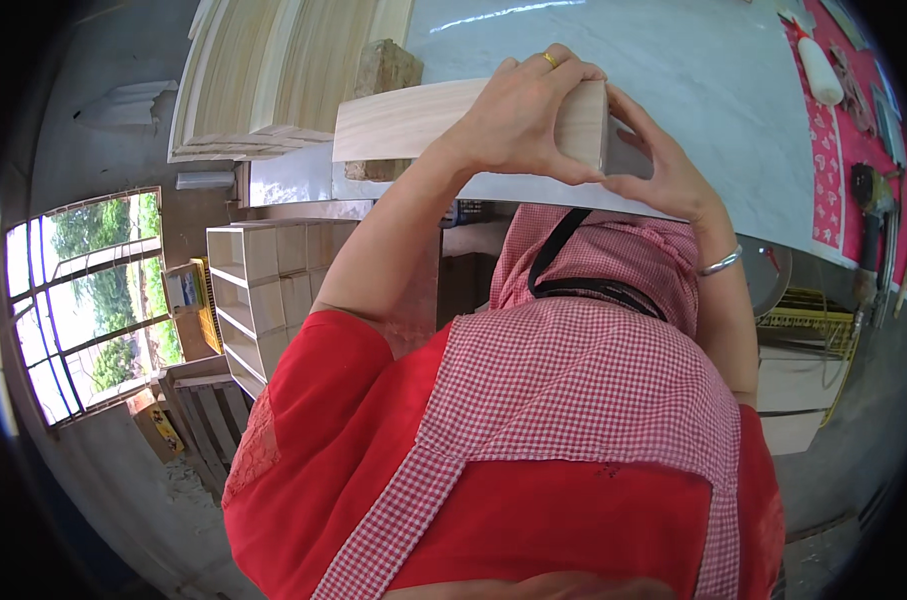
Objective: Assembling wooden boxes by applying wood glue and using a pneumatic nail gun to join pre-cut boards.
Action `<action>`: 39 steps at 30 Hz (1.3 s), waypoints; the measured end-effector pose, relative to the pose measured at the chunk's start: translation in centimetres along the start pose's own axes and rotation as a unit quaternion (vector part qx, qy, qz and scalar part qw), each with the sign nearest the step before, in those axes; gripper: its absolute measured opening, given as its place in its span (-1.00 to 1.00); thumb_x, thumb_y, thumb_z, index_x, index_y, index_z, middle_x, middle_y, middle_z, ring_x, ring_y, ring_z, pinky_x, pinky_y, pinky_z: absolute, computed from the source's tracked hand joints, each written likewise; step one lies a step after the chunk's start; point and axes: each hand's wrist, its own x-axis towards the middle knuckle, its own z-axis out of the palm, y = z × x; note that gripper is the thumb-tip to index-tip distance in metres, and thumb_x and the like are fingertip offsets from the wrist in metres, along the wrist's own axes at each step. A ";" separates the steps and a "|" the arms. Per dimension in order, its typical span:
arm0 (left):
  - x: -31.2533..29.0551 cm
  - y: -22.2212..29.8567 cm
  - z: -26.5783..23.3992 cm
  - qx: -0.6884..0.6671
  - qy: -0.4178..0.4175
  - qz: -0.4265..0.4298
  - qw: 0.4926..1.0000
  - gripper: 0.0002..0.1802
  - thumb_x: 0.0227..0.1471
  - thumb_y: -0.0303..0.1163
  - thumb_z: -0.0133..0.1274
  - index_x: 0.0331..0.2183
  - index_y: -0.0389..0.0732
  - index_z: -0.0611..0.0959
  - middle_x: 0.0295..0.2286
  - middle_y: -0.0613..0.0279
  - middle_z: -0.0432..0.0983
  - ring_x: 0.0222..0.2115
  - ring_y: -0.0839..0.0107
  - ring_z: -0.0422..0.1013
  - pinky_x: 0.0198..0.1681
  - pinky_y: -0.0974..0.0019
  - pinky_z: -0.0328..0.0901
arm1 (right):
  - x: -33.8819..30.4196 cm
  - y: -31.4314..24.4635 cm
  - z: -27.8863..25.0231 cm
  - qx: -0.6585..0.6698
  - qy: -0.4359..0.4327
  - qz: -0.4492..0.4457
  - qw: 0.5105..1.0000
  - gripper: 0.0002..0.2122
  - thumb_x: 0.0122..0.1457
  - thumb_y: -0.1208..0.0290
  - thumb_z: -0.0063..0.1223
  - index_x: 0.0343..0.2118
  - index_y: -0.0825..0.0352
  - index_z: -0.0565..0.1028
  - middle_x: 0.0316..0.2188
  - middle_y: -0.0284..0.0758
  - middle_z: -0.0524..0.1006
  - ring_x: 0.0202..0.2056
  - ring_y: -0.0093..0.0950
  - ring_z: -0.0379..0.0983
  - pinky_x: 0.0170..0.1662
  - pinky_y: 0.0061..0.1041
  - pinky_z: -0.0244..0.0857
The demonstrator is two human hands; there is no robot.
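Note:
A pale wooden board (pixel 403 125) lies crosswise in front of me, raised on a rough brown block (pixel 378 169) near its left end. My left hand (pixel 528 115), with a ring on one finger, spans the board near its right end, thumb at the near edge and fingers at the far edge. My right hand (pixel 663 160) curves round the right end, with fingertips and thumb at its two corners. In the gap inside that hand is a darker grey surface; I cannot tell whether it is the board's end or shadow.
Stacked pale wooden boards (pixel 273 75) stand at the far left of the pale worktable (pixel 713 100). A white bottle (pixel 820 70) and tools lie on red cloth (pixel 825 165) at right. Pale wooden shelving (pixel 263 270) is at left, a yellow rack (pixel 813 310) at lower right.

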 end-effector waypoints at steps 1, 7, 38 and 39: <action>0.0 0.2 -0.1 0.002 -0.003 -0.001 1.000 0.01 -0.51 0.02 0.45 0.03 -0.19 0.47 -0.13 0.06 0.42 -0.16 0.04 0.40 -0.07 0.09 0.25 | -0.1 0.0 -0.1 0.003 0.002 0.001 1.000 -0.15 -0.07 0.43 0.29 0.33 0.25 0.11 0.27 -0.18 0.24 0.27 -0.22 0.19 0.30 -0.21 0.12; 0.2 0.0 -0.1 -0.001 0.000 0.024 1.000 0.03 -0.49 0.01 0.45 0.05 -0.19 0.43 -0.12 0.05 0.41 -0.15 0.07 0.38 -0.05 0.10 0.23 | -1.1 -1.1 0.3 0.018 0.049 -0.032 0.998 -0.20 0.02 0.32 0.26 0.34 0.23 0.13 0.31 -0.20 0.18 0.32 -0.24 0.10 0.31 -0.21 0.06; 1.2 -0.1 -0.5 -0.014 -0.010 -0.015 1.000 -0.06 -0.53 -0.01 0.39 -0.05 -0.24 0.47 -0.17 0.02 0.42 -0.13 0.03 0.39 -0.09 0.10 0.24 | -6.8 -4.9 5.2 -0.082 0.106 -0.108 0.985 -0.24 -0.01 0.31 0.33 0.24 0.42 0.21 0.20 -0.04 0.30 0.19 -0.14 0.29 0.20 -0.32 0.22; 1.0 -0.3 -0.5 -0.012 -0.019 -0.021 1.000 -0.06 -0.54 -0.02 0.40 -0.05 -0.23 0.47 -0.17 0.02 0.42 -0.13 0.02 0.39 -0.10 0.09 0.25 | -6.3 -4.8 5.5 -0.074 0.131 -0.125 0.981 -0.39 0.04 0.35 0.29 0.15 0.41 0.31 0.11 -0.05 0.39 0.12 -0.19 0.37 0.15 -0.35 0.26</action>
